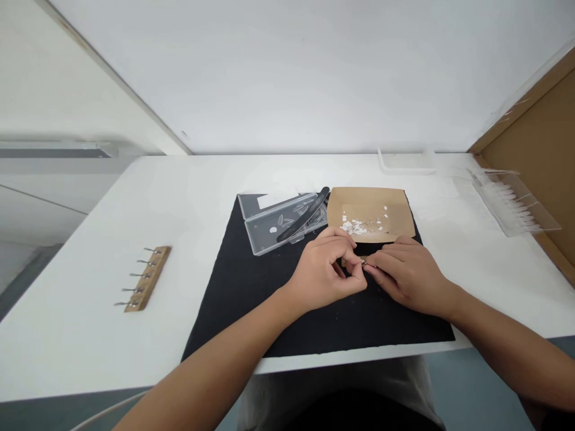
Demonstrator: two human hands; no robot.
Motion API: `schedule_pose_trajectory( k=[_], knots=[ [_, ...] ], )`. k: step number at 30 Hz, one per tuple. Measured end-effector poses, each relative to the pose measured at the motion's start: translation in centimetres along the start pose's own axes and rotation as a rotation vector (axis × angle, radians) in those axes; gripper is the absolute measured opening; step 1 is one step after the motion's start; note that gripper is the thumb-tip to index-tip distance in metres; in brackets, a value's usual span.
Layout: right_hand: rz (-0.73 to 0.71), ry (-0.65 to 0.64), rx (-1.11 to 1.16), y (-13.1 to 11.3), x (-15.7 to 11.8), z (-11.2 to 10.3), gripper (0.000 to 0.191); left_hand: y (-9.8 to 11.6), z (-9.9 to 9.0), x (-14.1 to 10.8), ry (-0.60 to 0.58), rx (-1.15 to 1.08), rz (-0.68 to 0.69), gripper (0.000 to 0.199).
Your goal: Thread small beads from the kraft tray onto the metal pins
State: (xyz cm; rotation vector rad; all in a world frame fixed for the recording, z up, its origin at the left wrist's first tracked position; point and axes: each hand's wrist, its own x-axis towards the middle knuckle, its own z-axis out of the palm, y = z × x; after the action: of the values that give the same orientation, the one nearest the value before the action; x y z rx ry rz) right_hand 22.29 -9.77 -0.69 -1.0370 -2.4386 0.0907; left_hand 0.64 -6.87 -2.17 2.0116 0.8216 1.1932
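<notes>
"How does the white tabletop (81,335) run?"
"From the left, a wooden strip (150,280) with metal pins sits well apart from the black cloth (251,299), whose near edge nears the tabletop's."
"Then?"
"An open clear case (265,236), near the cloth's far edge."
"The hands?"
"Left hand (330,269) and right hand (406,274), each grip closed, pinch a small piece (363,261) between them, before the cardboard tray (399,209)."

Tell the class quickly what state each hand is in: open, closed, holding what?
Left hand: closed in a pinch; whether it grips anything cannot be told.
Right hand: closed on a tiny shiny piece, mostly hidden.
</notes>
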Motion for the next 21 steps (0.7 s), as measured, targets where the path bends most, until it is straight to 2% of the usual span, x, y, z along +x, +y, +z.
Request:
schedule_pose_trajectory(
  k=[12, 21],
  knots=[
    [0.053, -0.043, 0.100, 0.15, -0.22, -0.08, 0.027, 0.59, -0.38, 0.12, -0.063, -0.159, -0.255, 0.004],
    [0.149, -0.105, 0.333, 0.26, -0.16, -0.46, 0.022, 1.03, -0.47, 0.44, -0.064, -0.195, -0.337, 0.007]
  ],
)
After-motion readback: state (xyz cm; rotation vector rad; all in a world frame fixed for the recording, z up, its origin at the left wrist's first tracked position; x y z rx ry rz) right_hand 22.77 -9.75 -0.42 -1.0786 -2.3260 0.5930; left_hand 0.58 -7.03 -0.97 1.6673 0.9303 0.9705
